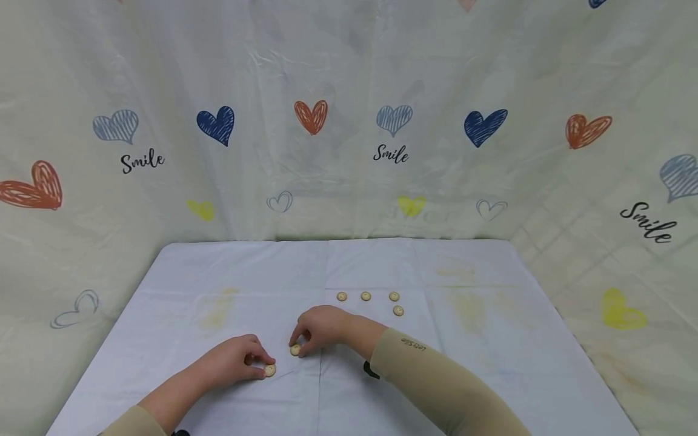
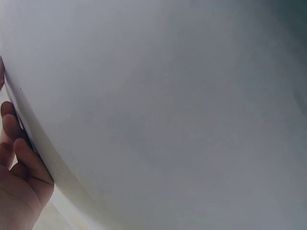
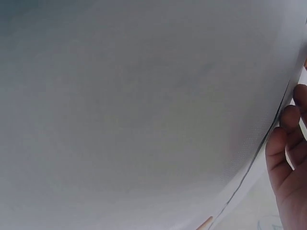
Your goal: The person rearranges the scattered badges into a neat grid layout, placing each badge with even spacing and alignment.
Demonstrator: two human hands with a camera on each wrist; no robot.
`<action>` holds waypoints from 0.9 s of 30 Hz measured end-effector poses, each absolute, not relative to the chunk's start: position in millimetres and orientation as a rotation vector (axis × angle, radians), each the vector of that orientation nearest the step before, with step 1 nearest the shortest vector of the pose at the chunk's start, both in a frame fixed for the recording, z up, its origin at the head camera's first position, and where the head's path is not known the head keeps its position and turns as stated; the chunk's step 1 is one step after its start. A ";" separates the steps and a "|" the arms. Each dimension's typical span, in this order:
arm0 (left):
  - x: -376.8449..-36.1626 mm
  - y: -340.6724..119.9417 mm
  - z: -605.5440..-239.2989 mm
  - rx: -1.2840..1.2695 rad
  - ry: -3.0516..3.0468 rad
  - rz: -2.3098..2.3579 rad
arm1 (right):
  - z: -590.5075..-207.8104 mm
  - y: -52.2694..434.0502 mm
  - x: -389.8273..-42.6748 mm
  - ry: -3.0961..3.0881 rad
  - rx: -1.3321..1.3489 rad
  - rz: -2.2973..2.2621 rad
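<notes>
Nearest to us, the left hand [image 1: 234,358] lies low on the tabletop [image 1: 163,284], its fingertips curled and pinching a button [image 1: 269,369] that rests flat on the white cloth. Just beyond it and a little to the right, the right hand [image 1: 322,327] arches over a second button [image 1: 295,349], fingers bent down and pinching it at the rim; this one also lies on the cloth, near the first but apart from it. A beige sleeve [image 1: 436,387] covers the right forearm.

Farther back we see four more buttons: three in a row [image 1: 366,296] and a fourth [image 1: 398,310] just in front of the right end of that row.

Behind the tabletop hangs a pale curtain [image 1: 349,121] printed with hearts and the word "Smile".

In both wrist views we see mostly blurred white cloth, with fingers at the edge.
</notes>
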State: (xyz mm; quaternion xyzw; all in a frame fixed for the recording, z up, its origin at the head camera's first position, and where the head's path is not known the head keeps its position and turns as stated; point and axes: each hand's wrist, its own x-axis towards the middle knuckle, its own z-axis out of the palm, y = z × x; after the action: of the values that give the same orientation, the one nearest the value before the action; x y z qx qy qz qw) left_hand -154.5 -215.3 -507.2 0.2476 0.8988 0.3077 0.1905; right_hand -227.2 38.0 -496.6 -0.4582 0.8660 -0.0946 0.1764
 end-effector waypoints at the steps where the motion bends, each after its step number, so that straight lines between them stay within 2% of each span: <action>1: -154.2 -215.3 -506.7 0.696 2.525 0.866 | -496.9 37.8 -227.2 2.454 -1.298 -0.269; 14: -155.7 -216.4 -508.4 0.690 2.522 0.868 | -491.6 50.8 -230.3 2.460 -1.269 -0.356; 27: -153.9 -215.2 -505.7 0.700 2.526 0.847 | -480.4 111.6 -244.2 2.536 -1.074 -0.459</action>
State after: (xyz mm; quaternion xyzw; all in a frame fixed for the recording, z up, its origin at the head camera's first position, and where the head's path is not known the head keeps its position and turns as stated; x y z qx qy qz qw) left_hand -153.9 -215.2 -505.7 0.2493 0.8998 0.3019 0.1924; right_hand -244.2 111.6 -480.4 -0.3788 0.8945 -0.1618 0.1737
